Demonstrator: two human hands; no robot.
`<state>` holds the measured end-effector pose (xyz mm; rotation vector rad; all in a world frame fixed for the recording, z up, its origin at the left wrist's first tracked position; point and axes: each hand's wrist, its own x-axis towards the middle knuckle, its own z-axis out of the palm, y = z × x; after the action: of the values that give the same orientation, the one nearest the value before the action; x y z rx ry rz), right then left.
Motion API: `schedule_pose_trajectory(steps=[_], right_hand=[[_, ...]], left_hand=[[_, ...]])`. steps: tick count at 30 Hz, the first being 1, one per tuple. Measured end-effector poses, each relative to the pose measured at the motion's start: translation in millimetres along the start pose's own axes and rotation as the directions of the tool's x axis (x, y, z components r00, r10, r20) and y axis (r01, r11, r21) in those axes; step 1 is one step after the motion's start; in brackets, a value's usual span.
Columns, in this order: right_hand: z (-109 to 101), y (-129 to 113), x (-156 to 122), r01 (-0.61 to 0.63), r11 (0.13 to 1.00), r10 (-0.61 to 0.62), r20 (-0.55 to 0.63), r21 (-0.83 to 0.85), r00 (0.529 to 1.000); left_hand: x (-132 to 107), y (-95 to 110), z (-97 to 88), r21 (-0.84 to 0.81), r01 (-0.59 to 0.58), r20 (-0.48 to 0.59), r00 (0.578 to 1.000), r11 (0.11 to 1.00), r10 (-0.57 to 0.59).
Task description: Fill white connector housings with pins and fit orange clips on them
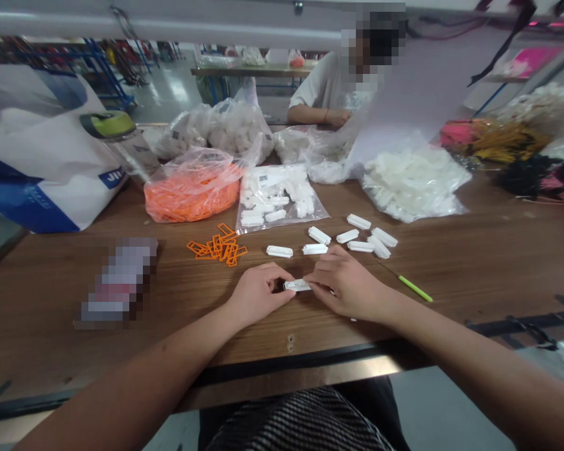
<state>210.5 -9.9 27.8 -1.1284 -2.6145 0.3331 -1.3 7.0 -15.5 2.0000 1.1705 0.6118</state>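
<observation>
Between my two hands is a white plastic connector housing, held low over the wooden table. My left hand pinches its left end between thumb and fingers. At the other end, the fingers of my right hand are closed on the same housing and cover part of it. Several similar white connector housings lie loose just beyond my hands. A small pile of orange rectangular frames rests to the left of them. To the right of my right hand lies a thin pick with a green handle.
Behind the loose pieces stand a bag of orange frames, a bag of white housings and a bag of whitish parts. A bottle and a blurred-out flat object are at left. Across the table sits a person.
</observation>
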Motion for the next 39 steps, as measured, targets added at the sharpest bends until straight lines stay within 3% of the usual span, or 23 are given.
schedule_pose_trajectory(steps=[6,9,12,14,16,21,28,34,39], right_hand=[[7.3,-4.8,-4.1,0.025,0.998,-0.027,-0.034,-0.057,0.999],[8.3,-4.3,-6.0,0.004,1.0,-0.003,-0.035,0.011,0.999],[1.8,5.8,-10.9,-0.059,0.983,0.069,-0.052,0.175,0.996],[-4.9,17.9,-15.2,-0.16,0.96,0.183,-0.084,0.228,0.98],[-10.6,30.9,-18.9,-0.28,0.944,0.297,-0.084,0.176,0.951],[-11.5,47.2,-20.5,-0.41,0.908,0.4,0.111,0.086,0.91],[-9.5,38.2,-15.1,-0.432,0.899,0.439,0.152,-0.074,0.886],[-9.6,24.3,-16.9,-0.355,0.901,0.399,0.154,-0.25,0.904],[-6.4,23.9,-17.9,-0.43,0.898,0.437,0.084,-0.091,0.896]], left_hand=[[-0.9,-0.3,1.6,-0.003,-0.014,-0.001,1.0,1.0,0.014],[-0.6,0.1,0.9,-0.004,-0.011,-0.004,1.0,1.0,0.011],[0.0,0.8,-0.1,0.006,-0.009,-0.005,1.0,1.0,0.009],[0.2,0.9,-0.4,0.01,-0.002,-0.004,1.0,1.0,0.002],[0.3,0.5,-0.5,0.005,0.01,0.001,1.0,1.0,-0.01],[1.1,-0.7,-0.3,0.004,-0.005,0.004,1.0,1.0,0.005],[0.4,-0.1,-0.7,0.007,0.0,0.006,1.0,1.0,0.0],[-0.6,1.3,-1.2,0.007,0.025,0.012,1.0,1.0,-0.025],[0.1,2.1,-0.7,0.007,0.009,0.003,1.0,1.0,-0.009]])
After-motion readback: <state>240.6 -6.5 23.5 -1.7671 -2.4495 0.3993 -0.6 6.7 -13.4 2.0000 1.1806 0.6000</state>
